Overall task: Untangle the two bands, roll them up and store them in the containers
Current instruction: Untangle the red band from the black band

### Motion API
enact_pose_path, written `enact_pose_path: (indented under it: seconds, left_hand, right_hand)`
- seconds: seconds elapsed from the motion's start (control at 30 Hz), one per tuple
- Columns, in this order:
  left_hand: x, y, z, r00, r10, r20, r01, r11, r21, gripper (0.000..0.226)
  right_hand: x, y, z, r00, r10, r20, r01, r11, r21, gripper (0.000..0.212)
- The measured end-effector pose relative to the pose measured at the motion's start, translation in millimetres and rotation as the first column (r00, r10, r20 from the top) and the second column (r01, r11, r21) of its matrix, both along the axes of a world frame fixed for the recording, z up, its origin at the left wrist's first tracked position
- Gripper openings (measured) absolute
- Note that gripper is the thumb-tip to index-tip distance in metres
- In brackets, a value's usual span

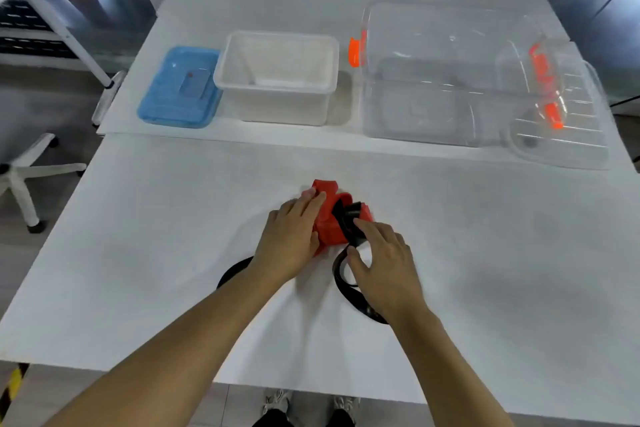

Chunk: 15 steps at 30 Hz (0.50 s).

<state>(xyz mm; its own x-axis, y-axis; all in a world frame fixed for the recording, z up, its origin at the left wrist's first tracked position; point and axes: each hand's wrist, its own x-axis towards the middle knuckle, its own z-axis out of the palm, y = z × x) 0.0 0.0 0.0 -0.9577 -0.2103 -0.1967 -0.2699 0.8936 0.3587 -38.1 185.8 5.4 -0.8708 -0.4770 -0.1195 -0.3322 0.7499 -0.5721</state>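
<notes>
Gripping tangled bands [341, 222] mid-table [138, 236], both hands.

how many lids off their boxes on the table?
2. The blue lid lies flat left of the white box. The clear lid leans at the right end of the clear box.
</notes>
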Motion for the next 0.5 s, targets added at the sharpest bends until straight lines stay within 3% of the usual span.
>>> enact_pose_path:
  seconds: [0.23,0.5]
  left_hand:
    - [-4.2,-8.3,-6.9,0.994,0.105,-0.019,-0.102,0.988,0.116,0.053]
    - [16.9,-2.9,6.1,0.968,0.251,-0.019,-0.227,0.901,0.371,0.041]
  right_hand:
    - [-13.0,-13.4,-19.9,0.990,0.072,0.118,-0.087,0.988,0.129,0.055]
    - [-6.1,-8.9,-19.8,0.989,0.065,0.136,-0.080,0.991,0.109,0.058]
